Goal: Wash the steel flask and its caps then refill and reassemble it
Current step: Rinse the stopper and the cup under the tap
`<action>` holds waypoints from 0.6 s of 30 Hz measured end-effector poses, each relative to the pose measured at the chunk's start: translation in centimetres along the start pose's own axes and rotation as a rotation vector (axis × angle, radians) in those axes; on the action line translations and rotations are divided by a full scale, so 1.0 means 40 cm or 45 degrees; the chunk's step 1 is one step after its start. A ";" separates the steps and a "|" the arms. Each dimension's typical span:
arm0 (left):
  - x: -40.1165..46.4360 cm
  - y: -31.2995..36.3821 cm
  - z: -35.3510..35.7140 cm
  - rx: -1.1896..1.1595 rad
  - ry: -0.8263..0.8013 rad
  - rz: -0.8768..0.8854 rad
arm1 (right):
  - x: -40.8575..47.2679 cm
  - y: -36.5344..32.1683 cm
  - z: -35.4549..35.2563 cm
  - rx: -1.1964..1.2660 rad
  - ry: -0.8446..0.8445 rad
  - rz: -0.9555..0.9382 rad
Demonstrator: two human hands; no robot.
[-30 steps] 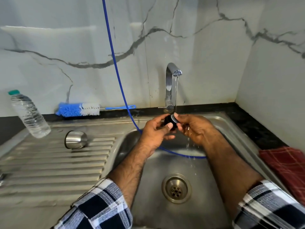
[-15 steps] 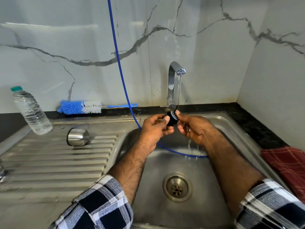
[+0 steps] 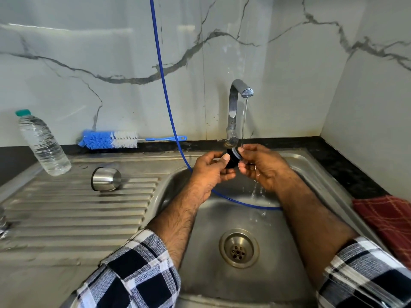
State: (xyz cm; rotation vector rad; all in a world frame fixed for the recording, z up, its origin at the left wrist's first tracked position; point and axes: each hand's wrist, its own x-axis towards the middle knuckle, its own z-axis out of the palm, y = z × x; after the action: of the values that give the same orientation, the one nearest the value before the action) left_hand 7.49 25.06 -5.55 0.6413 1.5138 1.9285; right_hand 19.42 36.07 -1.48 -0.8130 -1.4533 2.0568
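Both hands grip one black cap [image 3: 232,158] between them under the tap's [image 3: 235,103] stream, above the sink [image 3: 311,165]: left hand [image 3: 211,172] pinching its base, right hand's [image 3: 262,167] fingertips curled on its ringed end.

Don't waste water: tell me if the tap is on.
On. A thin stream falls from the tap onto the black cap both hands hold.

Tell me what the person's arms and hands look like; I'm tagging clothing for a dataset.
Both arms wear a checked shirt in black, white and grey, with the left sleeve and the right sleeve pushed up so the forearms are bare. The left hand has no glove, ring or watch showing. The right hand is also ungloved and shows a small glint on one finger, perhaps a ring.
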 end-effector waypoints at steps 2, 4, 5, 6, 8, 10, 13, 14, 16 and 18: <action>-0.004 0.007 -0.001 0.021 -0.042 0.006 | -0.002 0.001 -0.003 -0.068 0.004 -0.046; -0.011 0.013 0.007 0.071 -0.088 0.039 | -0.001 -0.001 -0.003 -0.167 0.084 -0.099; -0.014 0.014 0.012 0.105 -0.100 0.066 | 0.001 -0.003 -0.002 -0.217 0.137 -0.115; -0.018 0.014 0.019 0.145 -0.099 0.092 | 0.002 -0.004 -0.001 -0.286 0.187 -0.124; -0.023 0.014 0.029 0.195 -0.064 0.110 | 0.006 -0.001 0.000 -0.448 0.232 -0.156; -0.025 0.016 0.037 0.163 -0.006 0.064 | 0.005 0.002 0.003 -0.469 0.148 -0.189; -0.028 0.024 0.038 0.042 0.052 0.014 | 0.012 0.011 0.013 -0.600 0.059 -0.264; -0.030 0.027 0.038 0.011 0.049 0.019 | 0.017 0.013 0.018 -0.664 0.094 -0.287; -0.033 0.025 0.039 0.023 0.005 0.062 | 0.026 0.018 0.025 -0.770 0.223 -0.345; -0.034 0.019 0.044 0.119 -0.062 0.162 | 0.030 0.019 0.022 -0.781 0.298 -0.333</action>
State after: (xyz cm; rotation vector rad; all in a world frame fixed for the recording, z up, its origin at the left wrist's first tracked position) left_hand 9.54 25.15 -4.40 0.8377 1.5733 1.9292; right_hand 17.89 36.07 -2.20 -0.9864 -1.9551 1.2792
